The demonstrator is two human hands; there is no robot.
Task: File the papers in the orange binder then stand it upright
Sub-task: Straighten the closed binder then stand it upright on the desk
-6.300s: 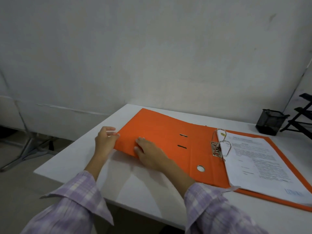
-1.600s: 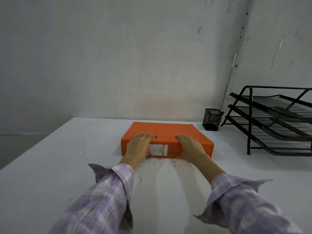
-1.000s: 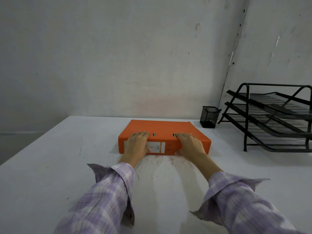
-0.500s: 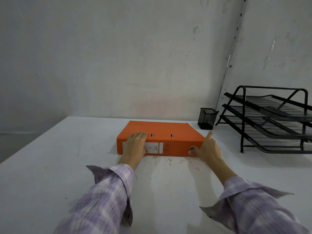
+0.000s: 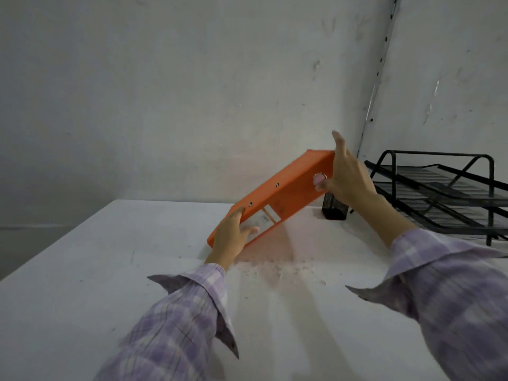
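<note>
Orange binder [image 5: 286, 193], formerly flat, now right-end-up.

binder [image 5: 286, 192]: matt orange board, smooth, with a white paper label and a metal-rimmed hole on the spine
counter [image 5: 82, 284]: matt white, scuffed, with pale crumbs
tray rack [image 5: 439, 188]: black metal wire and mesh
sleeves [image 5: 178, 320]: lilac checked cloth
wall [image 5: 165, 92]: rough, stained
</note>
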